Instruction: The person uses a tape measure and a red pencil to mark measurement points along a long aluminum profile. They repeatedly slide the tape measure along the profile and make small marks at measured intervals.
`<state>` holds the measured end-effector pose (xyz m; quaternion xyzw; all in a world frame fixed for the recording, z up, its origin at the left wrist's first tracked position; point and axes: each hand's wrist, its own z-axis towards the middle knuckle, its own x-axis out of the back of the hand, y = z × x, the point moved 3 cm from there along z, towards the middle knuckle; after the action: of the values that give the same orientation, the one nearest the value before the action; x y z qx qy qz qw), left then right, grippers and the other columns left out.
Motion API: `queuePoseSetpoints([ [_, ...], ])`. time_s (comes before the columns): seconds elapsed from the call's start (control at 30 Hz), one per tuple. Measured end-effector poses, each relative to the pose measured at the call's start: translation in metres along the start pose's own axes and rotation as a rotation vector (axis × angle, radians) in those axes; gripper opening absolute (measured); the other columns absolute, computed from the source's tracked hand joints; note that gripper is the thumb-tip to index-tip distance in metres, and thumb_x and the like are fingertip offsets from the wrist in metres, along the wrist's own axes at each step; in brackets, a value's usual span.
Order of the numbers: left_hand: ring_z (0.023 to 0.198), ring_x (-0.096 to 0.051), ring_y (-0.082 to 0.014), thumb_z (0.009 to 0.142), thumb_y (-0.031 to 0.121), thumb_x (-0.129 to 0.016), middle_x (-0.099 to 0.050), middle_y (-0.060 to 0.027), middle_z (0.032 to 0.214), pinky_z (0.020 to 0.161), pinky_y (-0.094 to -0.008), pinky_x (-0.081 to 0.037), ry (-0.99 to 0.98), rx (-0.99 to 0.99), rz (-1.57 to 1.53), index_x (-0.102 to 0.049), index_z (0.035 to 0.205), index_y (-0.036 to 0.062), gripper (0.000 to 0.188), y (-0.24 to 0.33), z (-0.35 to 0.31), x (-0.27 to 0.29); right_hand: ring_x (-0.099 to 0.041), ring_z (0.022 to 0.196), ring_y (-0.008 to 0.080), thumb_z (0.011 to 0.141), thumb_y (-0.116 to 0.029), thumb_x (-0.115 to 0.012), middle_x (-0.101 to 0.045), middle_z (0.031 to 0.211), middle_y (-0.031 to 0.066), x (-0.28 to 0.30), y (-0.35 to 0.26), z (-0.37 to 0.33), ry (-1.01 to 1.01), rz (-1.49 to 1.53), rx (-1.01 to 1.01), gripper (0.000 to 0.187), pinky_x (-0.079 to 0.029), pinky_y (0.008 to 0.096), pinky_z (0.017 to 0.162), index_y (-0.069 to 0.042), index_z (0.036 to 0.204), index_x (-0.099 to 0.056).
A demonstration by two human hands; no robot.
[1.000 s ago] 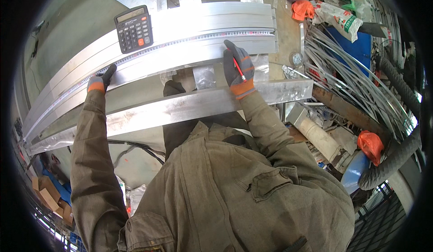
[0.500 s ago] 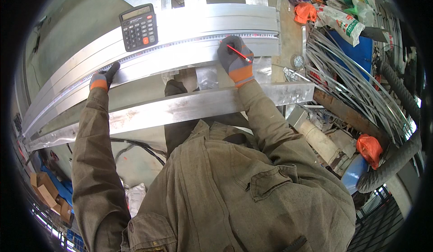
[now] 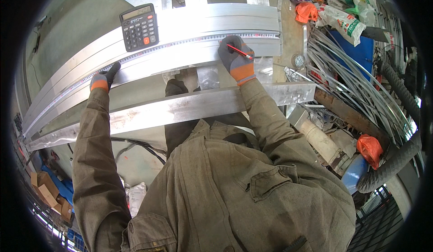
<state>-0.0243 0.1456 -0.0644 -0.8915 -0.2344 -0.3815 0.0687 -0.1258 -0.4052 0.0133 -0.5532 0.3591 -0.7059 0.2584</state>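
Long silvery metal bars (image 3: 216, 17) lie side by side across the view, with a tape measure's blade (image 3: 189, 41) stretched along them. My right hand (image 3: 236, 60), in a grey and orange glove, is closed round a red pencil (image 3: 240, 51) and rests on the near bar beside the tape. Farther left, my left hand (image 3: 103, 79) wears a matching glove and touches the near bar at the tape. Its thumb is stretched away from the other fingers, which are partly hidden. A black calculator (image 3: 139, 27) lies on the bars between the hands, beyond the tape.
A separate metal bar (image 3: 180, 107) crosses in front of my body, under my forearms. At right are bundled thin metal strips (image 3: 347, 76), plastic bags (image 3: 343, 22), an orange bag (image 3: 370, 150) and a thick grey hose (image 3: 392, 161). Cardboard boxes (image 3: 47, 191) stand at lower left.
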Motion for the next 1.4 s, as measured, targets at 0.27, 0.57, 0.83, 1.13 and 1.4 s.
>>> queuePoseSetpoints([
  [0.27,0.11,-0.08,-0.0309,0.08,0.095,-0.078,-0.087,-0.0157,0.118,0.102,-0.0412,-0.057,0.013,0.022,-0.014,-0.088,0.124,0.0,0.105,-0.003,0.003,-0.002,-0.067,0.077,0.02,0.099,-0.012,-0.082,-0.073,0.091,0.0104,0.001,-0.004,0.002,-0.001,-0.01,0.023,0.011,-0.058,0.0348,0.075,-0.007,0.102,-0.072],
  [0.57,0.114,-0.08,-0.0344,0.079,0.097,-0.077,-0.086,-0.0199,0.121,0.105,-0.0429,-0.057,-0.009,0.03,0.001,-0.087,0.127,-0.0016,0.11,0.006,-0.006,0.002,-0.07,0.08,0.0217,0.1,-0.01,-0.082,-0.075,0.092,0.0113,0.001,-0.003,0.002,-0.025,0.093,-0.021,0.009,-0.06,0.0354,0.077,-0.008,0.101,-0.073],
  [0.83,0.118,-0.079,-0.0372,0.08,0.1,-0.073,-0.085,-0.0221,0.125,0.108,-0.044,-0.055,-0.017,0.025,0.025,-0.086,0.131,-0.0005,0.113,0.006,-0.007,0.004,-0.07,0.084,0.0189,0.099,-0.012,-0.083,-0.076,0.093,0.0096,-0.002,0.001,0.001,0.002,0.062,-0.033,0.011,-0.06,0.034,0.08,-0.007,0.103,-0.075],
  [1.13,0.106,-0.081,-0.0333,0.077,0.094,-0.081,-0.087,-0.0205,0.114,0.098,-0.0422,-0.059,0.077,-0.038,-0.041,-0.088,0.125,-0.0003,0.106,-0.009,0.004,-0.002,-0.071,0.08,0.0226,0.099,-0.014,-0.081,-0.075,0.09,0.0106,-0.001,0.007,0.003,-0.041,-0.056,-0.084,0.009,-0.06,0.036,0.078,-0.009,0.103,-0.075],
  [1.4,0.108,-0.081,-0.0338,0.08,0.096,-0.077,-0.087,-0.0197,0.115,0.101,-0.0422,-0.059,0.129,-0.088,-0.017,-0.088,0.123,-0.0004,0.106,-0.004,0.011,-0.01,-0.079,0.096,0.0359,0.106,-0.013,-0.073,-0.082,0.104,0.0136,-0.011,-0.025,-0.007,-0.024,0.355,-0.235,0.014,-0.063,0.0424,0.087,-0.007,0.118,-0.078],
])
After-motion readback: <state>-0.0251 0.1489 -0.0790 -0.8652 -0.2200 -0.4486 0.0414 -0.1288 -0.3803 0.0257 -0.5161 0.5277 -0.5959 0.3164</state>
